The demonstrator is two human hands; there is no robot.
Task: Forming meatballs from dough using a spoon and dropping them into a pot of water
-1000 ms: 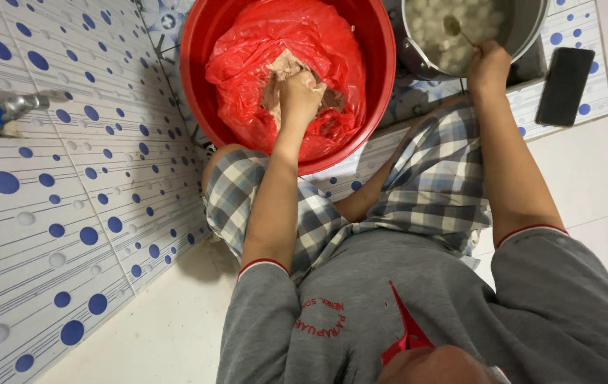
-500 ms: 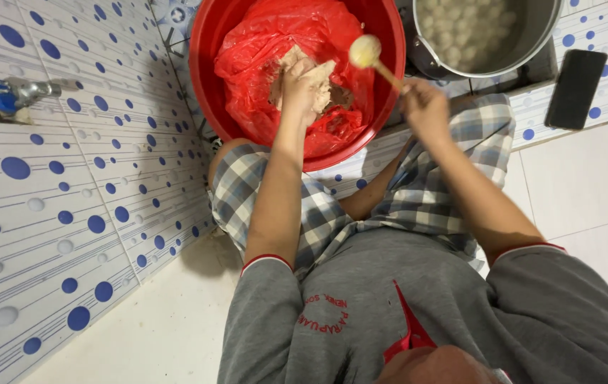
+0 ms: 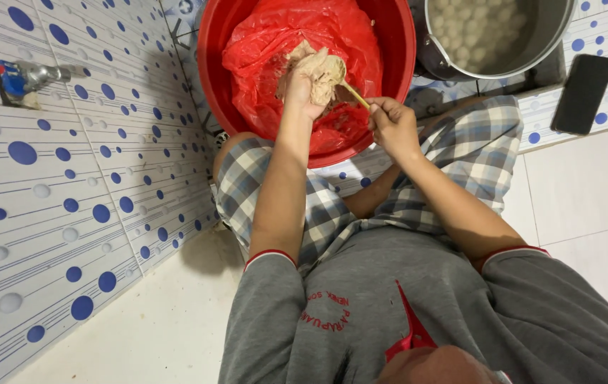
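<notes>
The left hand (image 3: 302,89) is squeezing pale sticky paste (image 3: 322,70), fingers curled, above the round red plastic basin (image 3: 398,85); the right hand (image 3: 391,124), fingers pinching a wooden spoon (image 3: 352,92), should scoop cleanly.

basin rim (image 3: 396,107) – pot (image 3: 460,67) crowding right

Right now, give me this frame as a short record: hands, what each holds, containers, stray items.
left hand: closed around a lump of beige paste, over the red basin
right hand: grips a spoon, bowl end against the paste
red basin: lined with a red plastic bag
metal pot: beside the basin, holds pale round balls
phone: dark, flat on the tiled floor, right of the pot
tap: on the dotted tile wall, left
</notes>
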